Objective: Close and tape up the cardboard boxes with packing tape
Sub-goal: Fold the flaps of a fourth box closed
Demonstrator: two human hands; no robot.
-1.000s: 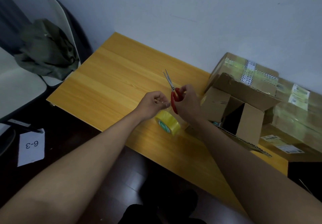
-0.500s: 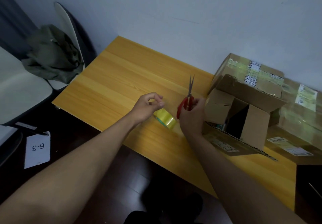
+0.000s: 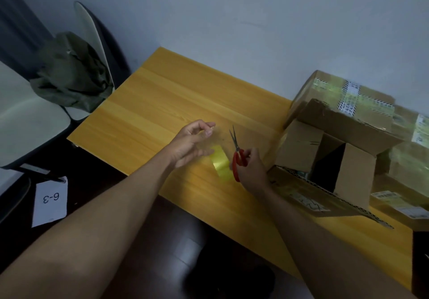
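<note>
Scissors (image 3: 237,152) gripped in our right hand (image 3: 251,171); left hand (image 3: 190,144) fingers loosely curled, maybe pinching clear tape, can't tell. Open box (image 3: 329,150) still untaped; neighbours look sealed.

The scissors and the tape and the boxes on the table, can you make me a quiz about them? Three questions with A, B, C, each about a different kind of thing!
1. Where is the tape roll?
A. On the chair
B. On the table, between the two hands
C. Inside a box

2. What colour are the handles of the scissors?
A. Red
B. Blue
C. Green

3. How is the front cardboard box?
A. Taped shut
B. Squashed flat
C. Open, flaps apart

Answers:
1 B: the yellow roll sits on the wood between the left hand and the right hand.
2 A: the loops that the right hand grips are red.
3 C: a dark gap shows between its flaps.
</note>
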